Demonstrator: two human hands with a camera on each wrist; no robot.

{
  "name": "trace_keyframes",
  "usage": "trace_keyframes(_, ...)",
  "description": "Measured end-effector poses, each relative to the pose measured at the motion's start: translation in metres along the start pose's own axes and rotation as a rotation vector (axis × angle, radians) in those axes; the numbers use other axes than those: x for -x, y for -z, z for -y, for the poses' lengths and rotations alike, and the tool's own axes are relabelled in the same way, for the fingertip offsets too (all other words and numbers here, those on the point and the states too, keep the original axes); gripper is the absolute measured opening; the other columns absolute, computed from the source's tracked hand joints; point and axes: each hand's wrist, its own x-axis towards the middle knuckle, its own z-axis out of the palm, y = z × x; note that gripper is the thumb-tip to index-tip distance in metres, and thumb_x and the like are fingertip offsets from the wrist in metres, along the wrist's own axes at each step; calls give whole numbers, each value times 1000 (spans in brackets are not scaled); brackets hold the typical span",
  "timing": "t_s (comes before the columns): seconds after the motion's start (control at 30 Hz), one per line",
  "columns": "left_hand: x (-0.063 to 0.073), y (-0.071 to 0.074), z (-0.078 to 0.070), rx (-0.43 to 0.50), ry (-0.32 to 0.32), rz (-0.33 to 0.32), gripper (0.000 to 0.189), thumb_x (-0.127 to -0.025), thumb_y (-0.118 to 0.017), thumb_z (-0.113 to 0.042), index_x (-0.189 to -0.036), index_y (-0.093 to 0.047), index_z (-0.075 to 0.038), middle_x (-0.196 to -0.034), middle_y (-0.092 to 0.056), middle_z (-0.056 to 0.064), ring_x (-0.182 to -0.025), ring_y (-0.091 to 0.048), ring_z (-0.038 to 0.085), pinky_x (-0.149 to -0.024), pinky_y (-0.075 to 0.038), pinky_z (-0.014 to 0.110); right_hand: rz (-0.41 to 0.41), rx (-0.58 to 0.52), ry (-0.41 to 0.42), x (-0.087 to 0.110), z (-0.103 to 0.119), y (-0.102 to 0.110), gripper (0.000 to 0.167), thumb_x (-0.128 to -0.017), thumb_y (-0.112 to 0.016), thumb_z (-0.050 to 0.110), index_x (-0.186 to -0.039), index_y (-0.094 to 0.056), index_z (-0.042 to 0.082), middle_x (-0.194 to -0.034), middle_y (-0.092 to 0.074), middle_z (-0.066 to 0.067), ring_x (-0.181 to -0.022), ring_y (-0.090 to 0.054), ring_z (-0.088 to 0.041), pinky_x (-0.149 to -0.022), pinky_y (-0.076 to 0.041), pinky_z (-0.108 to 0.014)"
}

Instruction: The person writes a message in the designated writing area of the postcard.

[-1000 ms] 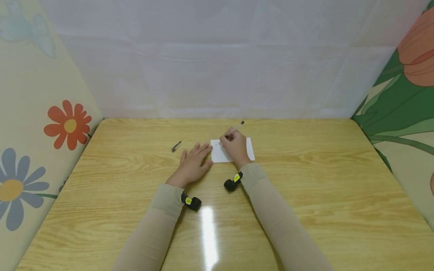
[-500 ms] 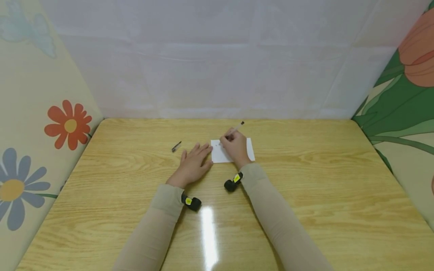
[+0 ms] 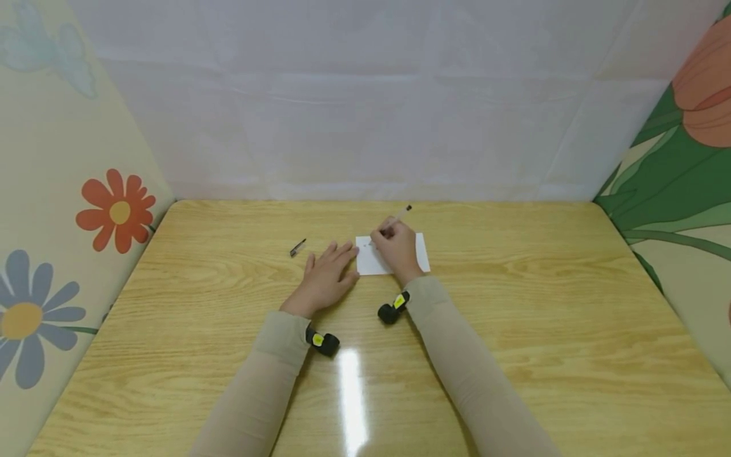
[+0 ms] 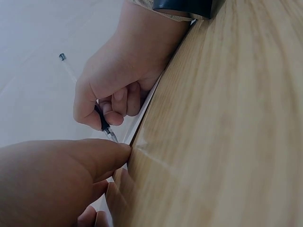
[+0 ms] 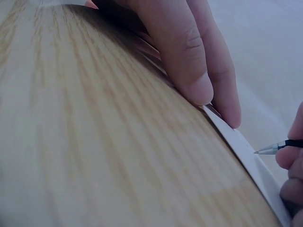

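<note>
A small white sheet of paper (image 3: pixel 374 261) lies on the wooden table, with a few tiny marks near its upper left. My right hand (image 3: pixel 397 249) rests over the paper and pinches a pen (image 3: pixel 401 214), its clear barrel slanting up to a black end. In the right wrist view the metal tip of the pen (image 5: pixel 269 150) is at the paper's surface. My left hand (image 3: pixel 327 277) lies flat with fingers spread, its fingertips touching the paper's left edge. Just beyond that hand, a pen cap (image 3: pixel 297 247) lies on the table.
The wooden table (image 3: pixel 531 304) reaches back to a white cloth wall (image 3: pixel 342 127). Flower-patterned panels stand at the left and right sides. Both wrists carry a small black camera, such as the left one (image 3: pixel 323 341). A bright light reflection (image 3: pixel 352 400) shows on the near tabletop.
Both hands stay almost in place. The pen keeps nearly the same slant over the upper left of the paper, and the whole view shifts very slightly.
</note>
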Motion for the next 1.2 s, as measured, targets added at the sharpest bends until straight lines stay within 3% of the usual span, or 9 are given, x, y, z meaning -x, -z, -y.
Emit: trace_keyframes(1.2,1,1,-1,5,8,7,59,-107,-51,-31,-160,-31,-13,-168,-20,7,-156,-5,34,-118,8,66,4,0,16,-1,0,-1,15,-90,-64,7,-76,-66,5,-66,-61,-5,-59,-52,-15,-57,-44,-26)
